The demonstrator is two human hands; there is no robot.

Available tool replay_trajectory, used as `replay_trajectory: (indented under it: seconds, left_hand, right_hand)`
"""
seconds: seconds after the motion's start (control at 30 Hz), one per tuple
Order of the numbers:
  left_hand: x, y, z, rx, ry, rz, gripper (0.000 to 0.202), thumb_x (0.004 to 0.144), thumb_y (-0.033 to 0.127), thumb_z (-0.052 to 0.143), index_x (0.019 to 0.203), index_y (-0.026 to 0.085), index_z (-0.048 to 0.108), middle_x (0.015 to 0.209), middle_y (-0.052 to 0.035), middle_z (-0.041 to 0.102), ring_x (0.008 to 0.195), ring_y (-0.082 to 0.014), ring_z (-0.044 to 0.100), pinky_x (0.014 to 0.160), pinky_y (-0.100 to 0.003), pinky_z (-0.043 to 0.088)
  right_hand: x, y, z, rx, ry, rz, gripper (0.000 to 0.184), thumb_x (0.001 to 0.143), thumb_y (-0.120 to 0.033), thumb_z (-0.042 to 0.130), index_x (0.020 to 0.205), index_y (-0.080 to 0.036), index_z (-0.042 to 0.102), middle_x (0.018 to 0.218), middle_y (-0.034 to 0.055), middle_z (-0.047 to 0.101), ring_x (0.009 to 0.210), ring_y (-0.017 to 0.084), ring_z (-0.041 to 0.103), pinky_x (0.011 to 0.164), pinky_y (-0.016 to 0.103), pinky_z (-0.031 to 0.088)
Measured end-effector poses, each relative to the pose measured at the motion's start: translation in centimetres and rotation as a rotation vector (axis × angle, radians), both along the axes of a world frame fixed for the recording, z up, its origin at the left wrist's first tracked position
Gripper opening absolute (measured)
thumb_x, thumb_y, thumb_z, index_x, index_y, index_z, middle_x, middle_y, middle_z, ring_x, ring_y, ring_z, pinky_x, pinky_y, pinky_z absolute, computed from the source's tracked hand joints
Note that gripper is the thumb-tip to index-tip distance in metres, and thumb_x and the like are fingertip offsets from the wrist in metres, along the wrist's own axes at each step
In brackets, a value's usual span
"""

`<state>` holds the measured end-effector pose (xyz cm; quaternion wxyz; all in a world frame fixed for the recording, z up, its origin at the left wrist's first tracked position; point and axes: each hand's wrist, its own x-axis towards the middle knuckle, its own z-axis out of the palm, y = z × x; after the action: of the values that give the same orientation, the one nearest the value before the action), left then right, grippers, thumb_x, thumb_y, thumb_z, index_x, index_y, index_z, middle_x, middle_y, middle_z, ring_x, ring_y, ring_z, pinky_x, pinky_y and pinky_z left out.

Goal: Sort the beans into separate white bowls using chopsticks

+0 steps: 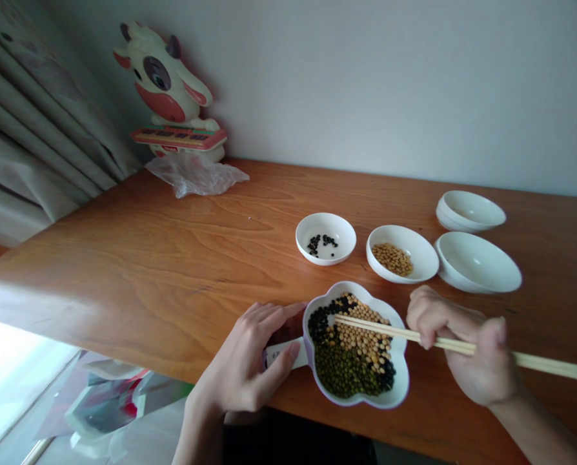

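Note:
A white, scallop-edged bowl with a purple rim (403,381) and a short handle (299,355) sits near the table's front edge. In it lie black beans (319,323), yellow soybeans (361,339) and green mung beans (344,371), partly mixed. My left hand (247,358) is closed around the handle, thumb on top. A pair of wooden chopsticks (395,331) is gripped in my right hand (477,342). Their tips reach into the bowl by the black beans; I cannot tell whether they pinch one. Beyond stand a small white bowl (317,223) with some black beans and another (426,261) with soybeans.
Two further white bowls, one (482,261) beside the soybean bowl and one (472,210) behind it, stand at the right. A cow-shaped toy keyboard (177,123) and a crumpled plastic bag (196,175) are at the back left. The wooden table (211,245) meets the wall.

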<state>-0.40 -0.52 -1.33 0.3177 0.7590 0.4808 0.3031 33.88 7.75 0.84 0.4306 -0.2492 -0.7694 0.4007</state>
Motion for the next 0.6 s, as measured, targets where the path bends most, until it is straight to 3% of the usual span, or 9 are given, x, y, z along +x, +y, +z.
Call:
replay_trajectory:
  seconds: [0.27, 0.6]
  left_hand:
    - [0.0, -0.1, -0.1, -0.011, 0.004, 0.002, 0.052, 0.113, 0.044, 0.059, 0.162, 0.026, 0.064, 0.124, -0.0093, 0.081, 0.107, -0.0316, 0.074, 0.100, -0.047, 0.054]
    - [-0.1, 0.0, -0.3, 0.004, 0.004, 0.002, 0.054, 0.112, 0.044, 0.059, 0.163, 0.025, 0.063, 0.122, -0.0101, 0.081, 0.105, -0.0322, 0.073, 0.098, -0.048, 0.055]
  right_hand:
    - [0.6, -0.2, -0.1, -0.066, -0.005, -0.007, 0.078, 0.113, -0.081, 0.018, 0.077, -0.026, 0.062, 0.068, 0.0023, 0.059, 0.064, 0.023, 0.054, 0.070, 0.045, 0.043]
    - [-0.4, 0.0, 0.2, 0.024, -0.039, -0.022, 0.075, 0.116, -0.073, 0.017, 0.076, -0.027, 0.060, 0.063, 0.0010, 0.057, 0.059, 0.022, 0.052, 0.067, 0.045, 0.040]
